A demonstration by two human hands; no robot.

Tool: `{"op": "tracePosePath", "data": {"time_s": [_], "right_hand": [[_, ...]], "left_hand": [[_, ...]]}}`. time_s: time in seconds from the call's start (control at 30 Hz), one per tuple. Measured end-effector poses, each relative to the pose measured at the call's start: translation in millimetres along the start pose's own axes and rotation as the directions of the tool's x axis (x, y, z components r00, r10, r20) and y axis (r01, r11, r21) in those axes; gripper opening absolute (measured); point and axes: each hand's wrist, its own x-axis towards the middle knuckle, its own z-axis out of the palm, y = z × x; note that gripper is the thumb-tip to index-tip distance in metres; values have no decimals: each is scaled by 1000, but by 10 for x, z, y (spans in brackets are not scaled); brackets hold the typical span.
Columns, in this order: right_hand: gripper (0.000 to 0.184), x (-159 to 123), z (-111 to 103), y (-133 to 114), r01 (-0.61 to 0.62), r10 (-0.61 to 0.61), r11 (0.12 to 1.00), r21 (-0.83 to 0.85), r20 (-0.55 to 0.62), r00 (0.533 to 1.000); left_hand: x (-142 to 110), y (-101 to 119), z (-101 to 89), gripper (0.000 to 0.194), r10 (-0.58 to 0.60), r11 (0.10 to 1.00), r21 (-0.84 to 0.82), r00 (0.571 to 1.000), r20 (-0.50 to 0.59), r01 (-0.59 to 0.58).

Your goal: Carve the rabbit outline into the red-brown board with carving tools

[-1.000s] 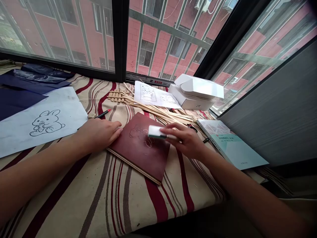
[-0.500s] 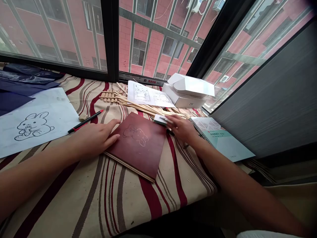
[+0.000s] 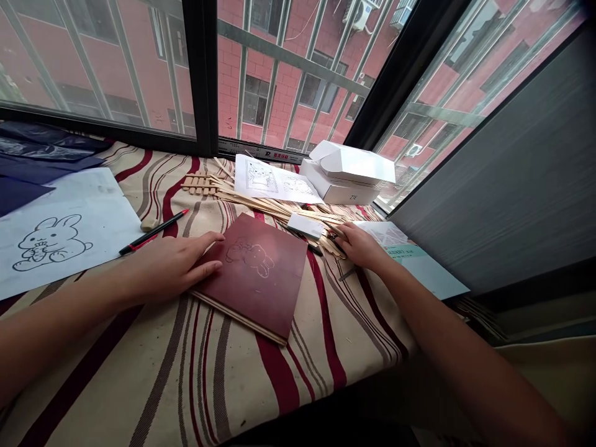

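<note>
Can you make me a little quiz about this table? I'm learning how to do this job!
1. Which hand is touching the red board: the left hand or the right hand?
2. True or false: the white eraser is lying on the wooden sticks, not held in a hand.
3. Fill in the blank: the animal drawn on the paper beside the pen is a ____.

Key:
1. The left hand
2. True
3. Rabbit
</note>
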Motion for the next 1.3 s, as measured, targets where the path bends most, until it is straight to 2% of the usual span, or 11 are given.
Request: {"op": "tracePosePath", "data": {"time_s": [0.1, 0.27, 0.37, 0.5, 0.6, 0.8, 0.87, 0.97, 1.07, 1.13, 1.3], "right_hand": [[26, -32, -48, -98, 19, -20, 999, -48, -11, 1000], [42, -107, -281, -545, 48, -53, 998, -51, -102, 993], [36, -177, -392, -958, 191, -195, 981, 43, 114, 974], [34, -235, -455, -1330, 314, -348, 937, 154, 318, 882], [37, -249, -478, -1368, 394, -423, 906, 155, 336, 842], [35, -255, -498, -1252, 606, -593, 792, 75, 328, 735], [33, -242, -492, -1227, 653, -629, 756, 35, 316, 711], [36, -216, -474, -1194, 718, -683, 695, -21, 293, 669], [36, -215, -458, -1163, 780, -749, 621, -79, 233, 620], [33, -235, -455, -1154, 815, -790, 568, -113, 205, 578], [27, -256, -476, -1188, 847, -831, 500, -183, 174, 528]], "left_hand": [[-7, 48, -47, 84, -31, 999, -26, 999, 24, 32], [-35, 134, -104, 75, -23, 995, -93, 999, 45, 27], [-41, 165, -100, 64, -21, 993, -115, 998, 52, 27], [-55, 192, -103, 44, 6, 988, -157, 997, 71, 6], [-73, 209, -151, 36, 78, 977, -206, 994, 70, -62], [-95, 218, -210, 31, 247, 936, -287, 962, 115, -206], [-91, 211, -180, 32, 283, 923, -296, 955, 89, -246], [-75, 202, -112, 34, 257, 940, -228, 966, -7, -252], [-52, 182, -46, 39, 235, 954, -145, 956, -178, -262], [-35, 147, -6, 52, 260, 947, -132, 942, -214, -292], [-3, 1, 61, 112, 212, 967, -154, 976, 40, -204]]}}
